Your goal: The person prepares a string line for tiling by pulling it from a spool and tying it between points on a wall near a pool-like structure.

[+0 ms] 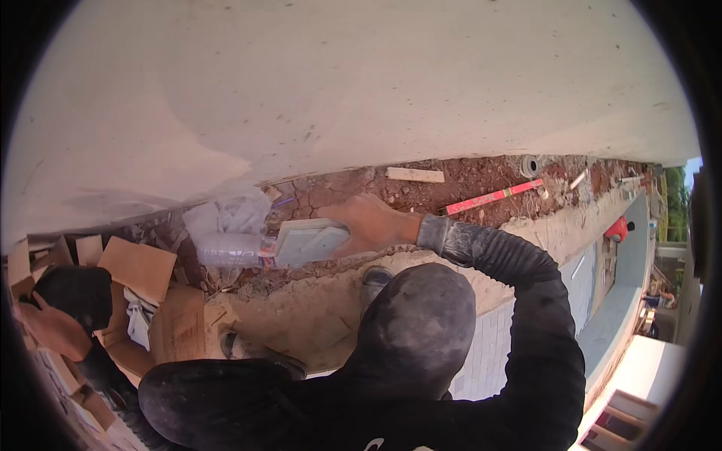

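My right hand (372,225) reaches out from a black sleeve and grips a grey rectangular plastering float (308,242), held low at the foot of the pale plastered wall (338,90). A clear plastic bottle (229,249) lies on the ground just left of the float. My left hand (47,331) sits at the far left edge beyond a black sleeve, next to cardboard pieces; I see nothing in it, but its fingers are unclear. My dark-trousered knee (421,331) fills the lower middle.
Red-brown earth runs along the wall base with a red spirit level (492,197), a wooden offcut (415,174) and a pipe end (530,165). Cardboard pieces (139,267) pile up at left. My shoes (376,278) stand on sandy ground beside pale paving (489,353).
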Demonstrator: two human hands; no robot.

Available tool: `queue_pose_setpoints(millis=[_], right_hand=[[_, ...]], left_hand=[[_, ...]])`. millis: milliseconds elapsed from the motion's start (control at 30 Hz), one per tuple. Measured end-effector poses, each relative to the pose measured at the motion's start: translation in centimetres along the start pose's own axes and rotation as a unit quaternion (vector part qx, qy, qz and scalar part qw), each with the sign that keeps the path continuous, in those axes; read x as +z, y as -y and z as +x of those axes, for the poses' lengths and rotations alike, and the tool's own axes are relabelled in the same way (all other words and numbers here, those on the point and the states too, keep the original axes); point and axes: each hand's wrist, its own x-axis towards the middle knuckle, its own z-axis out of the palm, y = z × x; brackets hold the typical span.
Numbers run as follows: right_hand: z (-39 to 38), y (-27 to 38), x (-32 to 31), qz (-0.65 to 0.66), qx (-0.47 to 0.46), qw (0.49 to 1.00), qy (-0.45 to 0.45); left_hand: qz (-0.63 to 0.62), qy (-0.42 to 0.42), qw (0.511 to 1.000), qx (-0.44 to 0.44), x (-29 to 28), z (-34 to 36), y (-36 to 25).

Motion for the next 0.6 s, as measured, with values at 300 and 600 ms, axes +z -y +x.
queue_pose_setpoints(millis=[300, 600], right_hand=[[14.9, 21.5, 1.0, 0.155, -0.195, 0.968, -0.029], [31.8, 33.0, 10.1, 0.163, -0.256, 0.952, -0.048]], left_hand=[[0.184, -0.137, 0.965, -0.127, -15.9, -1.1, 6.6], [-0.218, -0.248, 0.906, -0.266, -21.5, -2.8, 3.6]])
